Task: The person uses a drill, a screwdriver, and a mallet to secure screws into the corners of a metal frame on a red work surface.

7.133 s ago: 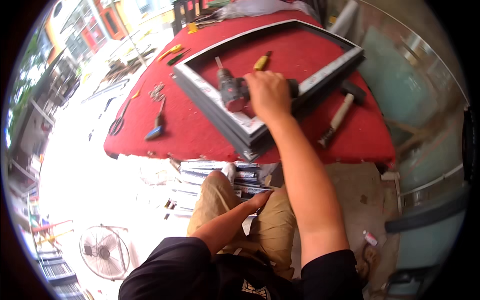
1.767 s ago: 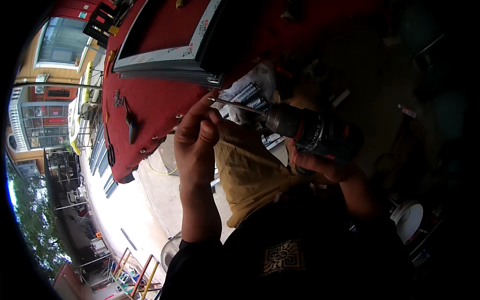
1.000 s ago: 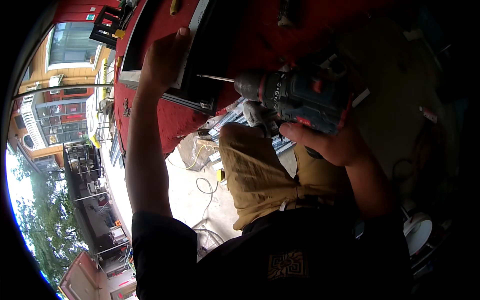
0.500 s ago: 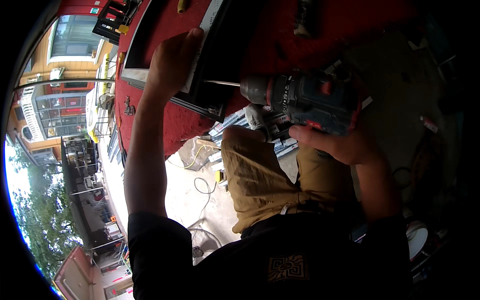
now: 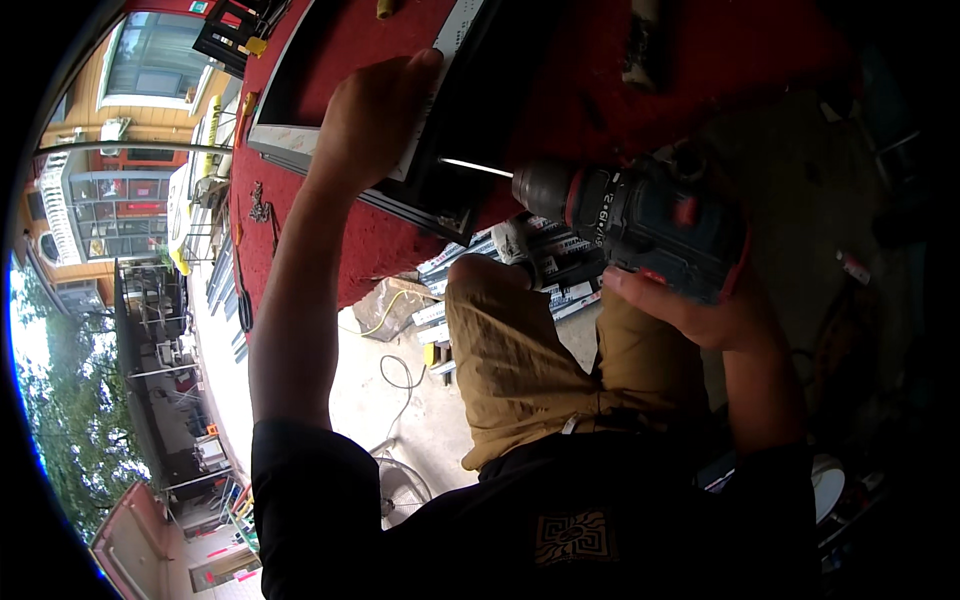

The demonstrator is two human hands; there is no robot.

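My left hand (image 5: 370, 125) is closed around one bar of a dark metal frame (image 5: 455, 213). A pale printed strip (image 5: 457, 30) runs along that bar. The frame lies on a red cloth-covered table (image 5: 350, 250). In my right hand (image 5: 690, 315) is a dark cordless drill (image 5: 650, 220) with red accents, its handle mostly hidden by the hand and shadow. The drill lies nearly level, with its long thin bit (image 5: 475, 167) pointing left at the frame's dark side. Shadow keeps me from telling whether the bit's tip touches it.
On the table lie a dark-and-pale cylinder (image 5: 640, 45), a small yellow piece (image 5: 385, 8) and a little heap of metal bits (image 5: 260, 203). Wrapped long strips (image 5: 440, 330) are stacked below the table's edge, by my knee. A cable (image 5: 400, 375) and a round fan (image 5: 403, 495) are on the floor.
Both hands, the frame and the drill appear a little farther right in the picture, along with the table. The drill keeps nearly the same place relative to the frame, and both grips are unchanged.
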